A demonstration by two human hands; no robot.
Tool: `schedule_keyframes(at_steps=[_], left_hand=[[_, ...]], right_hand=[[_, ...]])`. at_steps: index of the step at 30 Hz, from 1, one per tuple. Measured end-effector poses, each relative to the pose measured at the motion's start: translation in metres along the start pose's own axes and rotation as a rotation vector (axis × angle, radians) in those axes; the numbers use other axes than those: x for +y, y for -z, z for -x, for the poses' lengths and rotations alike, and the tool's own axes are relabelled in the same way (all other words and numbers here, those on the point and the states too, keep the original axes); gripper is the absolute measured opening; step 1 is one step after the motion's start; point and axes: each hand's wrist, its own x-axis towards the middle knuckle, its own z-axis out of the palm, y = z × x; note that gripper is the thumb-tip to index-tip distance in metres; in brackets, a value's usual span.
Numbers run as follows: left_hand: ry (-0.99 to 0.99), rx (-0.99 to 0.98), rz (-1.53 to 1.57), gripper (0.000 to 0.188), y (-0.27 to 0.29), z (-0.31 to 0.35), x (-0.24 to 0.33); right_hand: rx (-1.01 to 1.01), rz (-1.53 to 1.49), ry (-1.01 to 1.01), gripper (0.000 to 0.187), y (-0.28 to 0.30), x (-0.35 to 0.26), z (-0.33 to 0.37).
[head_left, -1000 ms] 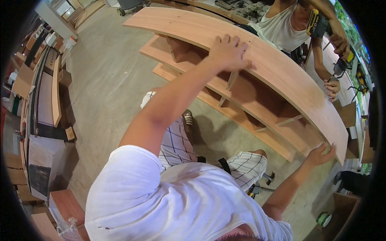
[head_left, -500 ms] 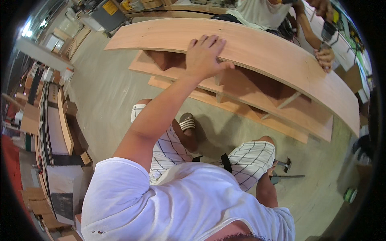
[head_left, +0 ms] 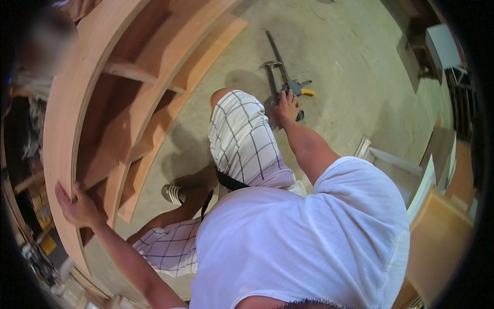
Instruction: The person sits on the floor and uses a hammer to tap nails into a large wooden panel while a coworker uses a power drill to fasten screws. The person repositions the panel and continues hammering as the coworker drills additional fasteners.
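The wooden shelf (head_left: 131, 118) is at the left edge of the visible floor (head_left: 350, 103), and its open compartments are turned toward the person. The left grip (head_left: 81, 208) touches the edge of its curved outer board (head_left: 64, 118), near the lower end of this board. The fingers lie on the board's outer face; whether they pinch it firmly, I cannot tell.

The right grip (head_left: 287, 108) is low, beside the person's knee, with its fingers over the handles of a hammer (head_left: 271, 80) and a clamp (head_left: 293, 86). I cannot tell if it is closed around either one. Both tools lie on the floor just beside each other, well apart from its right edge, where a white box (head_left: 441, 46) is.
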Motion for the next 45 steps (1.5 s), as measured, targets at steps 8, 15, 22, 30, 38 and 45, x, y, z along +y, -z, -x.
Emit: schedule_keyframes(at_steps=[8, 15, 22, 30, 38, 45], left_hand=[[0.001, -0.004, 0.043, 0.056, -0.004, 0.001, -0.004], [0.0, 0.001, -0.012, 0.066, -0.001, 0.005, -0.003], [-0.066, 0.095, -0.028, 0.079, -0.004, 0.008, 0.0], [0.002, 0.137, -0.078, 0.091, -0.001, 0.011, 0.01], [-0.008, 0.182, -0.068, 0.089, 0.008, 0.006, 0.02], [0.012, 0.189, -0.058, 0.091, 0.009, 0.007, 0.02]], right_hand=[[-0.072, -0.179, -0.158, 0.086, 0.035, -0.021, -0.019], [-0.146, -0.195, -0.248, 0.104, 0.046, -0.024, -0.037], [-0.218, -0.14, -0.203, 0.126, 0.043, -0.002, -0.021], [-0.214, -0.116, -0.279, 0.127, 0.031, -0.032, -0.013], [-0.063, -0.244, -0.299, 0.119, 0.04, -0.029, 0.004], [-0.058, -0.38, -0.281, 0.11, 0.063, -0.018, 0.007]])
